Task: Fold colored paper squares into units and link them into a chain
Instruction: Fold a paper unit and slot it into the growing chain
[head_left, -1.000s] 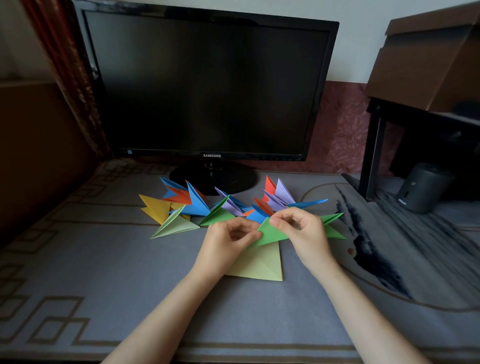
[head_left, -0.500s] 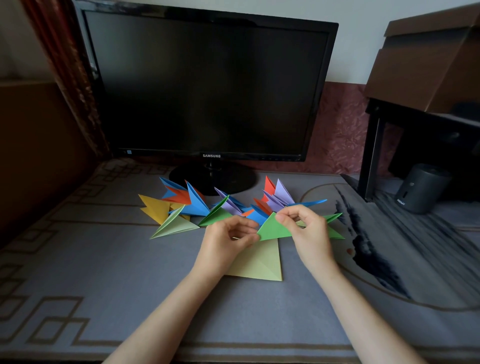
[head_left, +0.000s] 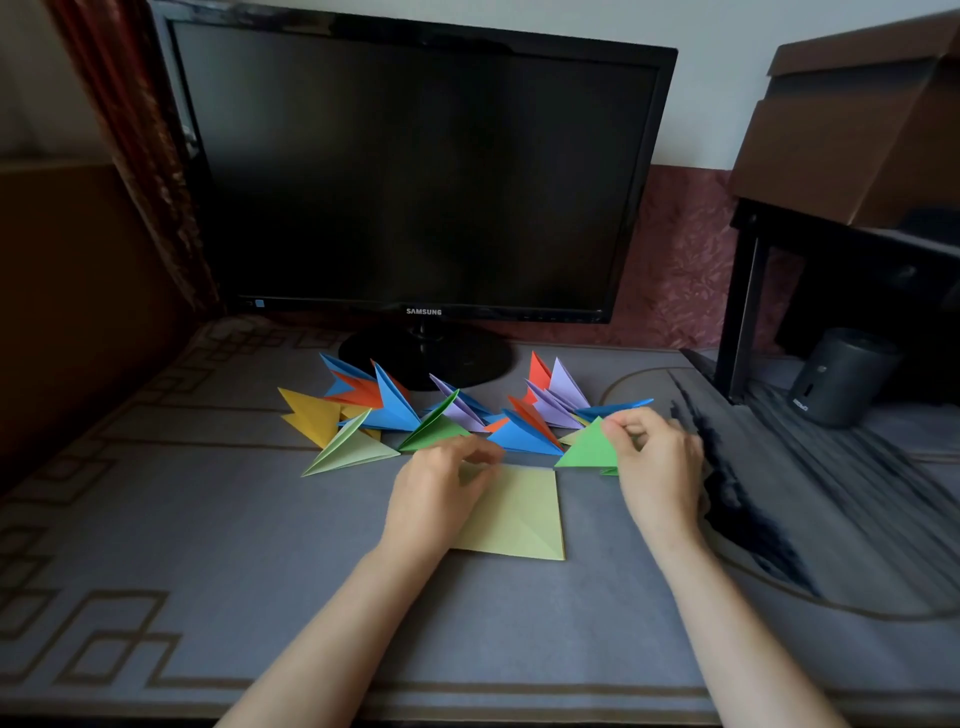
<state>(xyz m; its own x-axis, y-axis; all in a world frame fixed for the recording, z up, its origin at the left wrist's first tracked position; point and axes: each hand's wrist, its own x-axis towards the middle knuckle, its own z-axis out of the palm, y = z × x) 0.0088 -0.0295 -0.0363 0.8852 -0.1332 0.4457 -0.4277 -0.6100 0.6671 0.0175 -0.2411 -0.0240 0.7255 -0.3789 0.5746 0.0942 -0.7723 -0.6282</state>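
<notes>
My right hand (head_left: 655, 457) pinches a bright green folded unit (head_left: 589, 448) at its right side, just off the desk mat. My left hand (head_left: 441, 491) hovers with loosely curled fingers over the upper left part of a pale yellow-green paper square (head_left: 524, 519) lying flat on the mat; it holds nothing. Behind the hands lies a row of folded units: yellow (head_left: 311, 415), pale green (head_left: 348, 447), blue (head_left: 395, 402), orange-red (head_left: 358, 392), green (head_left: 436, 426), purple (head_left: 561, 395) and another blue (head_left: 519, 434).
A dark Samsung monitor (head_left: 421, 171) stands behind the row, its round base (head_left: 426, 361) close to the units. A black shelf leg (head_left: 740, 312), a dark cylinder (head_left: 836, 379) and a brown cardboard box (head_left: 857, 135) are at the right. The grey patterned mat (head_left: 208, 545) covers the desk.
My left hand has let go of the green unit and dropped toward the pale square. My right hand has carried the green unit to the right.
</notes>
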